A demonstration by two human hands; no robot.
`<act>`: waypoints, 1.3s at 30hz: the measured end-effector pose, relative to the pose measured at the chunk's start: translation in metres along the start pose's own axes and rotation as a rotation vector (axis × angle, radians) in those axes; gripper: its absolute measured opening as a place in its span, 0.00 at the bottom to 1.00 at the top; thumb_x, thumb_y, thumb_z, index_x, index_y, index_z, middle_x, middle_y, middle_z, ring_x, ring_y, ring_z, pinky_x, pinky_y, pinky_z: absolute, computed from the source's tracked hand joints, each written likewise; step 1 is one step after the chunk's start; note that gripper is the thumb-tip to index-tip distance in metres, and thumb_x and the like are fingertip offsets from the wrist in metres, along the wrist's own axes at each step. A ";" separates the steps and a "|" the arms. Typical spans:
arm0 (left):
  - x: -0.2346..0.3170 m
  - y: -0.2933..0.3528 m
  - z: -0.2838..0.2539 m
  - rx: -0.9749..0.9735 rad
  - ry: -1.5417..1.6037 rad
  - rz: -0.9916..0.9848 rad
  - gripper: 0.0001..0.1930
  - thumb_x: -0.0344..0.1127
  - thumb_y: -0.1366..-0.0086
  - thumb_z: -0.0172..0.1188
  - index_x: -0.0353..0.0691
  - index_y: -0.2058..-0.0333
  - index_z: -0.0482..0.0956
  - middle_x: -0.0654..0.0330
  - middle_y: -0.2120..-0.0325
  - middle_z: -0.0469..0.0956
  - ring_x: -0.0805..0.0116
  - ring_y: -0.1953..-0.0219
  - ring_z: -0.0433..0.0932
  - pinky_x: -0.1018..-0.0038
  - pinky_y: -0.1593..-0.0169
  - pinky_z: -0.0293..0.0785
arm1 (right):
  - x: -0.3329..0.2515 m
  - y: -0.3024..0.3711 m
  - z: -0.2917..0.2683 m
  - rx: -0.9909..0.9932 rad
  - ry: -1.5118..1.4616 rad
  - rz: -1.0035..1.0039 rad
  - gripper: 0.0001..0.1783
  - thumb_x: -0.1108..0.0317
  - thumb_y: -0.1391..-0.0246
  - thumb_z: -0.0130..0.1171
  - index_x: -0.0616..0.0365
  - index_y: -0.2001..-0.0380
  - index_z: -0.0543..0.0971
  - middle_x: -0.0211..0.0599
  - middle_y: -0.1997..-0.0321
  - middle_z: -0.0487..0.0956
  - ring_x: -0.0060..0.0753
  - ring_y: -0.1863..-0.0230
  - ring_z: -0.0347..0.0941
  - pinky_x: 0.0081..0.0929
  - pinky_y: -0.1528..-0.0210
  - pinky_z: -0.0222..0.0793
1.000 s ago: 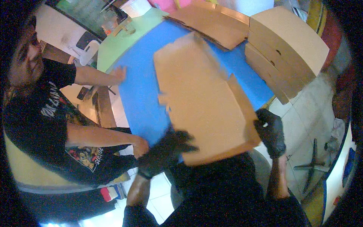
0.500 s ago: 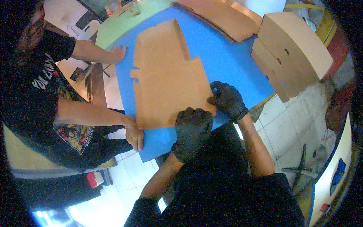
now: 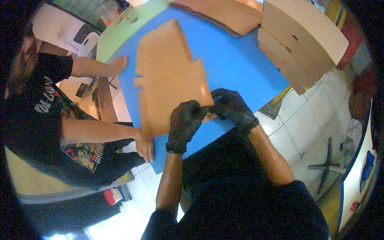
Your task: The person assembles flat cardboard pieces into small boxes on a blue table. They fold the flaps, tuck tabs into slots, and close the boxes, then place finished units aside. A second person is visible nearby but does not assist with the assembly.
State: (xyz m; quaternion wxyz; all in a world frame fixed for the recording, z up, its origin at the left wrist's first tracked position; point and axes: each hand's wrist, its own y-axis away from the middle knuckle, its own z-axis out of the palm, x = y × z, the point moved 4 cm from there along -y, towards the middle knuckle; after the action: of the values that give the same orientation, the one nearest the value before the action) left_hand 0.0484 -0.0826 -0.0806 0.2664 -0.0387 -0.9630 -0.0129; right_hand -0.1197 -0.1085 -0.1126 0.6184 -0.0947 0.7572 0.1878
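A brown cardboard box blank (image 3: 170, 90) with creased side walls and notched edges lies unfolded on a blue tabletop (image 3: 236, 60). Both my hands wear black gloves and meet at its near right corner. My left hand (image 3: 185, 125) is closed on the near edge, thumb and fingers pressed together by the corner. My right hand (image 3: 233, 109) grips the right edge at that same corner, its fingertips touching the left ones. The bit of cardboard between them is mostly hidden by the gloves.
At the left stands a co-worker in a dark printed shirt (image 3: 44, 108), one hand (image 3: 145, 147) by the blank's near left corner, the other flat on the far table edge. Stacked flat cardboard (image 3: 224, 14) and a larger folded carton (image 3: 300, 44) occupy the far right.
My left hand has shifted from lying over the near edge to the corner, fingers now pinched beside my right hand. The right hand has turned inward, and the whole view has shifted slightly.
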 end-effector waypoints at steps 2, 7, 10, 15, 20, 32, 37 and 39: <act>0.003 0.001 -0.004 0.049 -0.016 0.082 0.16 0.45 0.40 0.65 0.38 0.76 0.81 0.49 0.79 0.79 0.51 0.75 0.79 0.61 0.68 0.73 | 0.003 0.004 -0.002 0.023 -0.141 0.005 0.22 0.66 0.51 0.69 0.62 0.53 0.78 0.40 0.71 0.83 0.28 0.74 0.78 0.28 0.72 0.74; -0.005 0.000 0.002 -0.013 0.187 0.034 0.15 0.42 0.40 0.65 0.35 0.77 0.80 0.50 0.81 0.77 0.57 0.77 0.76 0.63 0.68 0.71 | 0.006 0.004 0.000 0.022 -0.308 -0.006 0.23 0.69 0.52 0.68 0.62 0.51 0.77 0.40 0.71 0.83 0.28 0.73 0.79 0.29 0.72 0.76; -0.007 -0.003 0.003 0.005 0.227 0.043 0.13 0.39 0.40 0.65 0.34 0.76 0.80 0.53 0.80 0.77 0.64 0.77 0.74 0.66 0.69 0.71 | 0.004 -0.001 0.003 0.002 -0.333 0.034 0.23 0.70 0.49 0.68 0.61 0.49 0.76 0.37 0.68 0.82 0.24 0.71 0.78 0.24 0.72 0.76; -0.007 -0.001 -0.006 -0.003 0.404 0.057 0.07 0.33 0.40 0.65 0.34 0.68 0.82 0.60 0.76 0.80 0.73 0.74 0.75 0.74 0.69 0.72 | 0.007 -0.006 0.006 0.021 -0.328 0.094 0.24 0.72 0.51 0.68 0.61 0.49 0.75 0.39 0.68 0.81 0.26 0.71 0.78 0.25 0.72 0.77; -0.010 0.006 -0.006 -0.108 0.522 -0.015 0.08 0.30 0.43 0.67 0.33 0.65 0.83 0.62 0.73 0.81 0.74 0.71 0.77 0.76 0.66 0.75 | 0.010 -0.008 0.015 0.076 -0.382 -0.061 0.24 0.73 0.49 0.66 0.61 0.48 0.74 0.43 0.67 0.82 0.27 0.72 0.78 0.25 0.72 0.77; -0.013 0.007 0.007 -0.176 0.686 -0.109 0.09 0.31 0.45 0.68 0.33 0.67 0.83 0.60 0.74 0.83 0.73 0.71 0.79 0.76 0.65 0.77 | 0.009 -0.005 -0.004 -0.084 -0.184 0.016 0.27 0.73 0.49 0.67 0.62 0.46 0.71 0.40 0.71 0.82 0.26 0.73 0.79 0.25 0.71 0.77; -0.012 0.004 0.004 -0.182 0.559 0.003 0.10 0.30 0.47 0.68 0.32 0.67 0.83 0.58 0.74 0.83 0.72 0.72 0.79 0.74 0.65 0.77 | 0.004 -0.002 -0.001 0.041 0.007 -0.064 0.27 0.75 0.51 0.67 0.62 0.46 0.72 0.39 0.72 0.81 0.26 0.74 0.78 0.25 0.72 0.76; -0.012 0.003 0.006 -0.172 0.620 -0.019 0.09 0.31 0.47 0.67 0.32 0.68 0.83 0.57 0.75 0.83 0.72 0.72 0.79 0.73 0.65 0.77 | 0.001 0.001 -0.001 0.069 0.050 -0.141 0.27 0.75 0.50 0.66 0.62 0.46 0.72 0.39 0.73 0.81 0.26 0.75 0.78 0.25 0.73 0.75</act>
State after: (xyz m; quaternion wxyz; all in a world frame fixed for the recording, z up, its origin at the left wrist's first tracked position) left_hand 0.0555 -0.0798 -0.0917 0.5426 -0.0462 -0.8317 -0.1080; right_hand -0.1211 -0.1075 -0.1132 0.6139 -0.1311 0.7699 0.1151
